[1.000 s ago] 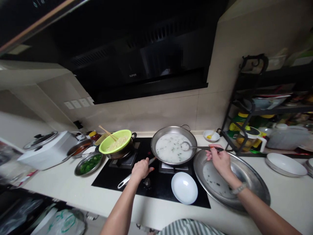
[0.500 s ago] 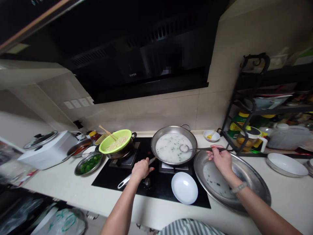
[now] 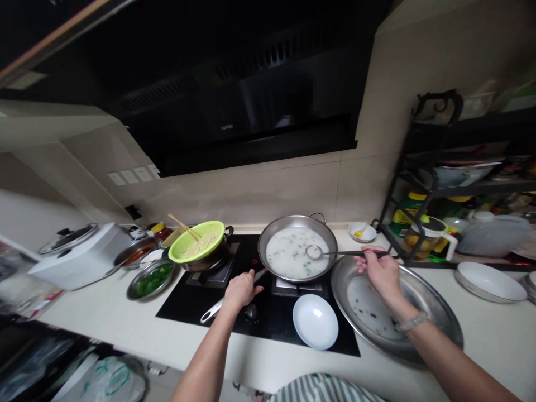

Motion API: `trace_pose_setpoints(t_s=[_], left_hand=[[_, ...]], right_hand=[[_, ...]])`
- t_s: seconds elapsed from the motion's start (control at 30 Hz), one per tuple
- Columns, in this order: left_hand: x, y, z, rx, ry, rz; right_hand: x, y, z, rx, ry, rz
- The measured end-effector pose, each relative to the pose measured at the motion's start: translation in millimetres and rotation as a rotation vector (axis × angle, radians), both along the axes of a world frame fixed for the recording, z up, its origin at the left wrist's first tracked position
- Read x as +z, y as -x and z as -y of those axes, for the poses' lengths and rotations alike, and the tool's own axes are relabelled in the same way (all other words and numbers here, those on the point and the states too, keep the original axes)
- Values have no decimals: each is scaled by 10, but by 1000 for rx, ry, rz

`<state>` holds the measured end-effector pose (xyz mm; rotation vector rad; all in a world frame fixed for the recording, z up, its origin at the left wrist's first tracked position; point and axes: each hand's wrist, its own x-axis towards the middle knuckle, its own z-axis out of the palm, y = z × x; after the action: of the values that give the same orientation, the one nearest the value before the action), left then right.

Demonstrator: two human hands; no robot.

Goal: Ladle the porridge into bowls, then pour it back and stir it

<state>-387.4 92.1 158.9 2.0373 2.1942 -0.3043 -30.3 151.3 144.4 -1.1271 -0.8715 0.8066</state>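
Observation:
A steel wok (image 3: 263, 245) on the right burner holds milky white soup (image 3: 288, 251) with green bits in it. My left hand (image 3: 240, 290) is wrapped round the wok's long handle (image 3: 213, 310). My right hand (image 3: 379, 271) grips the dark handle of a ladle (image 3: 314, 252), whose bowl rests at the soup's surface on the right side of the wok. Beneath my right forearm lies a wide steel basin (image 3: 438, 312) with some of the same whitish liquid. In front of the wok, a white bowl (image 3: 315, 322) sits on the black cooktop (image 3: 268, 322).
A green basin (image 3: 178, 251) of noodles with chopsticks rests on a pot (image 3: 205, 261) at the left burner. Beside it is a dish of green leaves (image 3: 154, 278). A small white dish (image 3: 368, 237), a shelf rack (image 3: 391, 206) and a white bowl (image 3: 489, 282) stand right. The range hood (image 3: 251, 84) hangs above.
The ladle's bowl has shifted very slightly left and up in the soup. Both hands keep their grips, and the other things stay where they were.

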Motion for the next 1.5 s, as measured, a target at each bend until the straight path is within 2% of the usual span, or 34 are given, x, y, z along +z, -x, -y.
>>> trace_pose_setpoints(t_s=[0.3, 0.53, 0.67, 0.87, 0.97, 1.03, 1.2, 1.3, 1.4, 1.5], left_hand=[[-10, -5, 4, -2, -21, -2], [-29, 2, 12, -20, -46, -15], [-43, 15, 20, -25, -54, -38], [-28, 15, 34, -30, -51, -33], [-15, 11, 35, -26, -47, -23], [-16, 11, 31, -23, -44, -22], [-46, 14, 14, -15, -52, -34], [-57, 12, 7, -17, -59, -37], [-53, 7, 4, -11, -50, -35], [-45, 3, 5, 2, -42, -26]], right_hand=[[41, 1, 79, 1, 41, -70], [150, -67, 172, -33, 39, -111], [248, -230, 318, -82, 25, -149], [324, -643, 665, -172, 9, -217], [245, -831, 825, -243, 82, -158], [139, -924, 922, -262, 140, -38], [-206, -1032, 1149, -181, 155, 376], [-367, -1052, 1233, -68, 104, 579], [-431, -1071, 1250, 42, 6, 682], [-361, -1078, 1226, -5, -11, 657]])
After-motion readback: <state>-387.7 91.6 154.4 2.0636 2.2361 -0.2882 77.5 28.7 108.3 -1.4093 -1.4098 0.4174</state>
